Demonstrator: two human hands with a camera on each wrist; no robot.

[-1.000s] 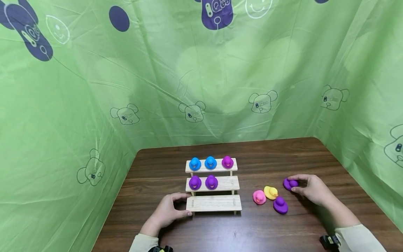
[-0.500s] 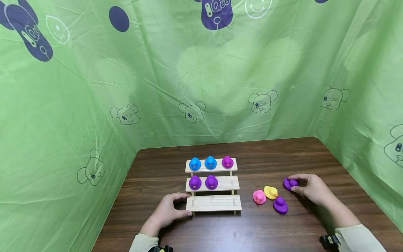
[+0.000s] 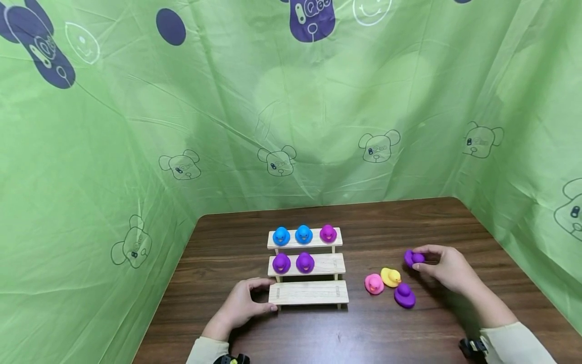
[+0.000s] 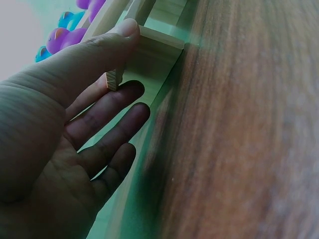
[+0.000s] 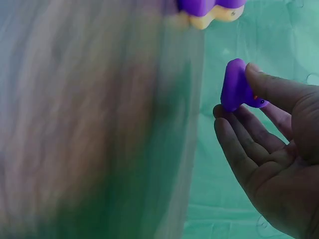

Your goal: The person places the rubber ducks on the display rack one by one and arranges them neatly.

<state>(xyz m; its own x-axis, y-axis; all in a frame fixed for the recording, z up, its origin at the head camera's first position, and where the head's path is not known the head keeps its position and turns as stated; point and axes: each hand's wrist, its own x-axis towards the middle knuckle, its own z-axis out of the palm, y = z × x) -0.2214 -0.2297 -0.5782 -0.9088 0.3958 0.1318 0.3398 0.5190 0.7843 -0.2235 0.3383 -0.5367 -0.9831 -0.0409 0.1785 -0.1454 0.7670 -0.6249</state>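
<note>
My right hand (image 3: 452,269) pinches a purple rubber duck (image 3: 410,259) between thumb and fingers, at the right of the table. In the right wrist view that duck (image 5: 233,85) is tipped and off the table. At the left end of a three-tier wooden stand (image 3: 309,293), my left hand (image 3: 240,305) holds the lowest shelf, thumb in front and index finger behind. Two blue ducks (image 3: 303,234) and a magenta duck (image 3: 328,234) sit on the top shelf. A pair of purple ducks (image 3: 282,263) occupies the left and middle of the second shelf.
Between the stand and my right hand lie a pink duck (image 3: 374,284), a yellow duck (image 3: 391,277) and another purple duck (image 3: 404,296), close together on the brown wooden table (image 3: 341,333). A green printed curtain (image 3: 291,121) encloses the table's back and sides.
My right hand has lifted the purple duck off the table and shifted it slightly left and away from me. The left hand and the stand stay in place.
</note>
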